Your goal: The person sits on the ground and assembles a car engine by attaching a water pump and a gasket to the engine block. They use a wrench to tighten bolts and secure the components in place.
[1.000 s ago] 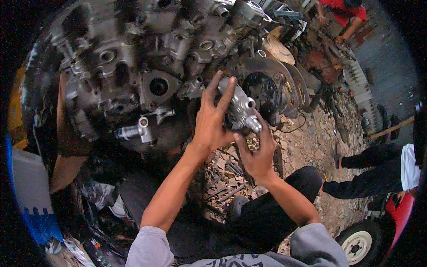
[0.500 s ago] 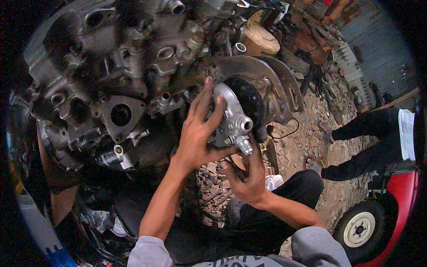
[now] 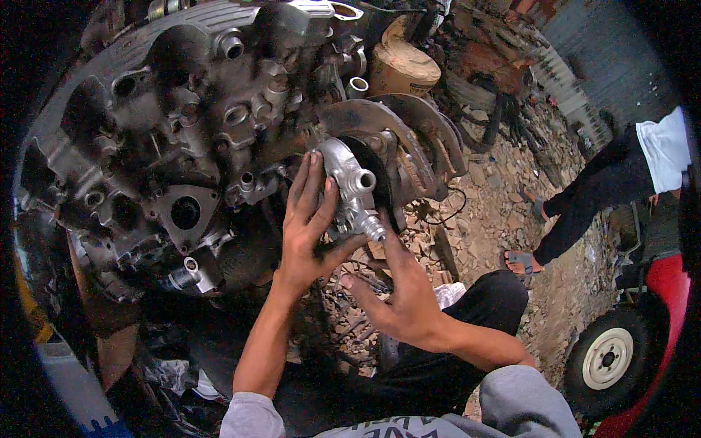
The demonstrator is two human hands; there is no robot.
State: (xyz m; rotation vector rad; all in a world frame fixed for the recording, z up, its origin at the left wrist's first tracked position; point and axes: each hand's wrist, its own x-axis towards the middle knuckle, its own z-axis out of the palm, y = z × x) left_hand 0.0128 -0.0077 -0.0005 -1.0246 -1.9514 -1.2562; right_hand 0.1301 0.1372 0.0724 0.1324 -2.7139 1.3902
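A silver cast-metal housing with two pipe stubs (image 3: 349, 171), its exact kind unclear, sits against the front of a large greasy engine (image 3: 157, 150). My left hand (image 3: 303, 241) grips its left side, fingers stretched up along the edge and thumb across below. From the lower right, my right hand (image 3: 409, 303) supports it with the index finger at the lower stub; its thumb stands apart, and other fingers are hidden. Just behind the housing shows a round black part (image 3: 381, 174). To its right curve rusty metal plates (image 3: 431, 150).
A triangular flange (image 3: 184, 212) and a silver fitting (image 3: 191, 274) lie left of my hands. Behind stands a tan round container (image 3: 405, 66). Stony rubble (image 3: 475, 212) covers the ground. At right are a person's dark-trousered legs (image 3: 584, 197) and a red vehicle's wheel (image 3: 607, 358).
Both hands have carried the silver housing up and left, closer to the engine. Its stubs are turned slightly. My view has shifted, and the standing person appears higher in it.
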